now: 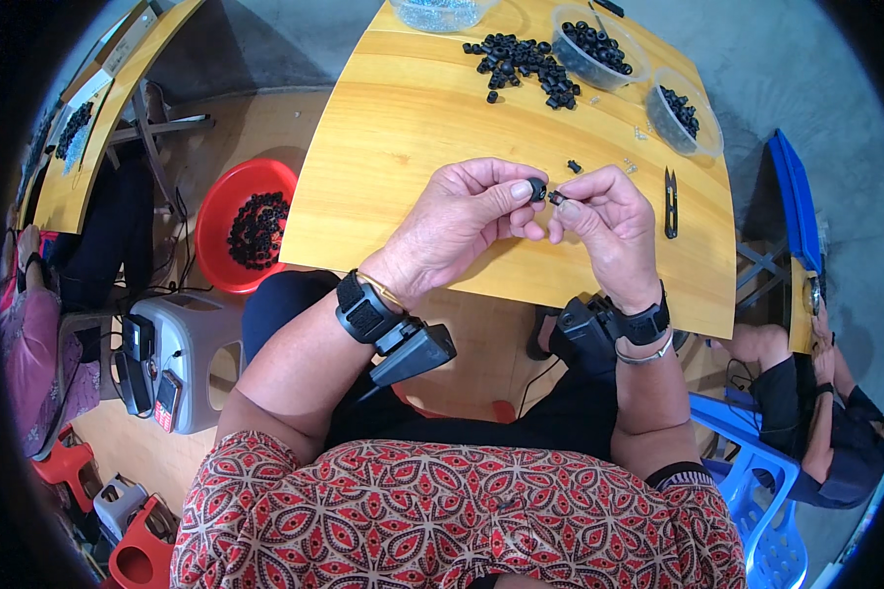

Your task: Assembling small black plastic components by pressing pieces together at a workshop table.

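Observation:
Between the thumb and fingers of my left hand (pixel 462 216) is a round black plastic part (pixel 537 188) with an open end facing right. My right hand (pixel 609 226) pinches a small dark piece (pixel 557 198) close to that open end; whether the two touch I cannot tell. Both hands are over the near part of the wooden table (pixel 393 137). Just beyond my fingers lies another small black part (pixel 575 167). To the right of my right hand rest black thread snips (pixel 671 204).
A heap of black parts (pixel 525 64) lies at the back, beside two clear bowls (pixel 635 71) of similar parts. Tiny clear pieces (pixel 638 133) are scattered nearby. A red basin (pixel 216 228) of black parts stands at the left. Other people sit on both sides, near a blue chair (pixel 756 461).

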`<state>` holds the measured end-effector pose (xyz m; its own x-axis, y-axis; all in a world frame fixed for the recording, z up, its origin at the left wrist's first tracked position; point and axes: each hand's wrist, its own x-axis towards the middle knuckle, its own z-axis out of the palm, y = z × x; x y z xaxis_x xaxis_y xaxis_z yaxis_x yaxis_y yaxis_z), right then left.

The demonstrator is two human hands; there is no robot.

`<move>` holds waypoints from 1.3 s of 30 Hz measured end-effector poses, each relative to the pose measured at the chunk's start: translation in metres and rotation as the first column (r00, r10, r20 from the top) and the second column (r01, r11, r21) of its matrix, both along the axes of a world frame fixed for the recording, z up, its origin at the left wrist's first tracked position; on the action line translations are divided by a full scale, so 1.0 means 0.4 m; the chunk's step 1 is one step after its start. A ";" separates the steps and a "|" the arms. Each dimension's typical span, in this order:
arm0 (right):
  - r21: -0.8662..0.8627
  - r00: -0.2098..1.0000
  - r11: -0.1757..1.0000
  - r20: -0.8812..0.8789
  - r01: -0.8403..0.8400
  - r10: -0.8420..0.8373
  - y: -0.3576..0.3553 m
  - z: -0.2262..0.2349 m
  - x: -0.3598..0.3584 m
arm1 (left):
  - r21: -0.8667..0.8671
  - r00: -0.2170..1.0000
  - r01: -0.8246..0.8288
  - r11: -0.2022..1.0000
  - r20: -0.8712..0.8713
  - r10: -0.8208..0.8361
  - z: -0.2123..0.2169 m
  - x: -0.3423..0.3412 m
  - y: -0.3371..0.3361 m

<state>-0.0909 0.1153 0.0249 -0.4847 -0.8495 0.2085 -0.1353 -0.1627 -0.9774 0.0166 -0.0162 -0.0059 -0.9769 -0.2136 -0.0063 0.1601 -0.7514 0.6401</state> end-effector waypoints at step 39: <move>0.108 0.825 0.994 -0.560 -0.015 0.074 0.013 0.020 0.007 | -0.285 0.992 -0.002 0.958 0.118 0.037 0.016 -0.002 0.007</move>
